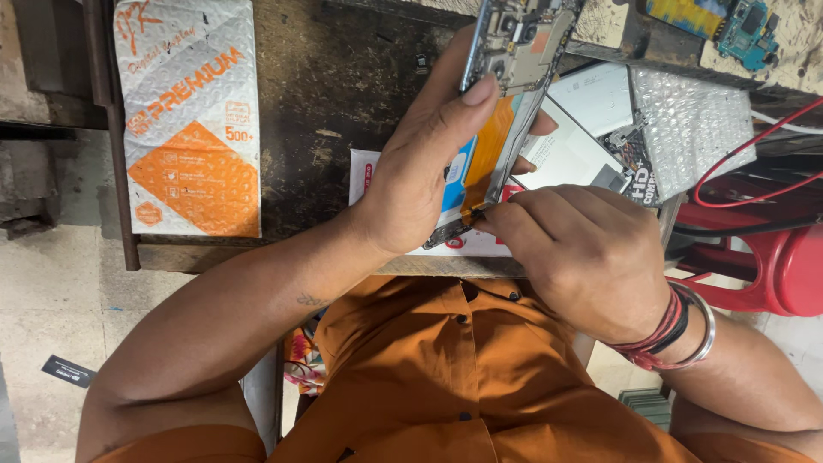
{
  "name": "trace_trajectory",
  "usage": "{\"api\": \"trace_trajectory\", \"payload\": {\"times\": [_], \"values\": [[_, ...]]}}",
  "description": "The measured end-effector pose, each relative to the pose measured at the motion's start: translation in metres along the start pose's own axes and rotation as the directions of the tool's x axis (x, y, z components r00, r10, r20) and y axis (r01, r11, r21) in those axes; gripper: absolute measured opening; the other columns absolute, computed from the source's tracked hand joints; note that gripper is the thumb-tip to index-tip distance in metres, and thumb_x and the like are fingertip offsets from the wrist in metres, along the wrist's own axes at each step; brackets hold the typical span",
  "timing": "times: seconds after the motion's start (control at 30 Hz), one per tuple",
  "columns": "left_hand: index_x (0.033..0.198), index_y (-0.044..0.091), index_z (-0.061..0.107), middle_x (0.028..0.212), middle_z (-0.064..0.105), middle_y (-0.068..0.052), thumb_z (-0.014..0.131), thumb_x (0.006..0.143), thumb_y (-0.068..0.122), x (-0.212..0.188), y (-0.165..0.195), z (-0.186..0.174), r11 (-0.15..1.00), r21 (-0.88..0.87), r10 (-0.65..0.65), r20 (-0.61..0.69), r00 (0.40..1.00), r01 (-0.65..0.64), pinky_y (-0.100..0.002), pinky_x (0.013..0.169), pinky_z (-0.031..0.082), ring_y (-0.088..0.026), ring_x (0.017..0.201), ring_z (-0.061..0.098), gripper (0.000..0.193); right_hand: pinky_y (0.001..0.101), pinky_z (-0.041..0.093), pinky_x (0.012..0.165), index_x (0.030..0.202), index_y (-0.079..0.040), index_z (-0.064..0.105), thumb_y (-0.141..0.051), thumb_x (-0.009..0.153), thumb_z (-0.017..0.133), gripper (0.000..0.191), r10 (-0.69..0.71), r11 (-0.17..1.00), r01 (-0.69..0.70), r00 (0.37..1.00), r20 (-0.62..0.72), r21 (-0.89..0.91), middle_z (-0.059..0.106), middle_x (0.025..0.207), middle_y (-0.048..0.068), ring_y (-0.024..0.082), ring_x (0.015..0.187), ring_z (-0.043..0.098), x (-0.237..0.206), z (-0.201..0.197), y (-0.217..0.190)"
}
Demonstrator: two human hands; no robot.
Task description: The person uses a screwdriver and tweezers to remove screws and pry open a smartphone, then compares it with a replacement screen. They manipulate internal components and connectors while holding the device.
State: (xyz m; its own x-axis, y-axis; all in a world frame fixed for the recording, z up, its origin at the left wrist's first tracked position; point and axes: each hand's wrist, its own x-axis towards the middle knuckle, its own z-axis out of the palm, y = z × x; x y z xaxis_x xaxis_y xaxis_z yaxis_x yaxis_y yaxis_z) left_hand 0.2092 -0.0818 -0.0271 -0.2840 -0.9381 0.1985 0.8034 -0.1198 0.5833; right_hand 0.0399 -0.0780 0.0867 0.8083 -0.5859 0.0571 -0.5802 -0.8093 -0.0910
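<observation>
Left hand [420,184] clamps the opened phone [506,94] upright over the bench [326,86]; my right hand [583,257] pinches at its near end. Judging: prying stage; next wants a gentle, steady pull.

A dark, scuffed wooden surface [343,94] fills the upper view in even daylight. Below its edge lies a pale, stained concrete floor [51,317]. A red plastic stool [771,266] stands at the right.

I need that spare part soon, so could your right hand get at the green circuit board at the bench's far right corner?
Probably yes: the circuit board lies uncovered, though the right hand is busy at the opened phone.
</observation>
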Motion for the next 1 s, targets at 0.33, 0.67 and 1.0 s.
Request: {"api": "trace_trajectory", "payload": {"times": [0.33, 0.67, 1.0], "values": [[0.163, 0.007, 0.025, 0.155, 0.044, -0.010, 0.037, 0.126, 0.029, -0.001, 0.005, -0.005, 0.998, 0.056, 0.028, -0.049, 0.998, -0.026, -0.034, 0.115, 0.046, -0.016, 0.135, 0.049, 0.045, 0.0293, 0.057, 0.064, 0.084, -0.003, 0.067, -0.008, 0.083, 0.076, 0.010, -0.254, 0.949, 0.237, 0.965, -0.059, -0.207, 0.068, 0.085, 0.006, 0.019, 0.078, 0.071, 0.010, 0.000, -0.004], [0.162, 0.014, 0.023, 0.143, 0.050, -0.012, 0.035, 0.121, 0.033, -0.001, 0.014, 0.003, 0.997, -0.073, 0.003, -0.114, 0.994, -0.011, -0.043, 0.102, 0.055, -0.027, 0.126, 0.058, 0.047, 0.0334, 0.056, 0.066, 0.098, -0.002, 0.075, -0.008, 0.090, 0.078, 0.010, 0.018, 0.992, 0.009, 0.977, -0.212, 0.125, 0.072, 0.088, 0.008, 0.023, 0.079, 0.072, -0.021, 0.019, 0.002], [0.154, 0.009, 0.032, 0.136, 0.056, -0.021, 0.038, 0.120, 0.039, -0.006, 0.016, 0.008, 0.996, 0.005, 0.086, -0.039, 0.995, -0.086, -0.044, 0.106, 0.054, -0.028, 0.122, 0.060, 0.045, 0.0244, 0.059, 0.074, 0.124, 0.008, 0.069, -0.008, 0.101, 0.065, 0.028, 0.671, -0.002, -0.390, 0.682, 0.290, 0.921, 0.075, 0.092, 0.010, 0.012, 0.079, 0.070, -0.069, 0.061, -0.018]]}}
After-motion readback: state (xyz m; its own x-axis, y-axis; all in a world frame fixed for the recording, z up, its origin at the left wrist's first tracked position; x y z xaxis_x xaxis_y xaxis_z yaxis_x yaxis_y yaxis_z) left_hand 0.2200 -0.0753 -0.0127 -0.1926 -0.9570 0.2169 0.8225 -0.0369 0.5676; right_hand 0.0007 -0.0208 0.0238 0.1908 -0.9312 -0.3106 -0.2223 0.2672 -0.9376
